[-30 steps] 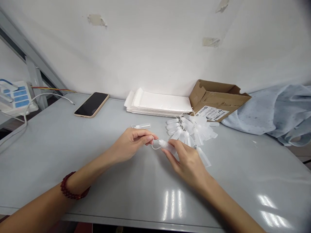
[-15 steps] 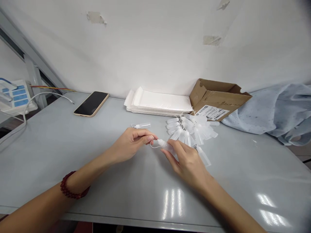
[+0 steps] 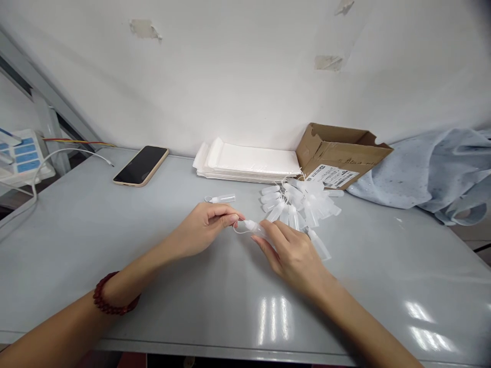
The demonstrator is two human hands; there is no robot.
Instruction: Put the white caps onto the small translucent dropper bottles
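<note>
Between my two hands is a small translucent plastic dropper bottle (image 3: pixel 255 228) with a pointed white nozzle, lying tilted just above the table. My right hand (image 3: pixel 293 250) grips its body between thumb and fingers. A thin white strap loops from the neck to my left hand (image 3: pixel 209 225), whose thumb and forefinger pinch the strap's end close to the nozzle tip; the fingertips hide that end. Behind my left hand lies another dropper bottle (image 3: pixel 224 198). A pile of similar bottles (image 3: pixel 312 204) spreads beyond my right hand, and a single bottle (image 3: pixel 319 245) rests beside it.
A stack of white padded envelopes (image 3: pixel 249 158) sits against the wall beside an opened cardboard box (image 3: pixel 341 153). Pale blue fabric (image 3: pixel 418 168) lies at the right. A phone (image 3: pixel 141 164), a white cable (image 3: pixel 76 148) and a blue-and-white device (image 3: pixel 26 156) are at the left.
The whole view has shifted slightly. Both hands keep the same hold on the bottle and its strap, with hardly any movement between them.
</note>
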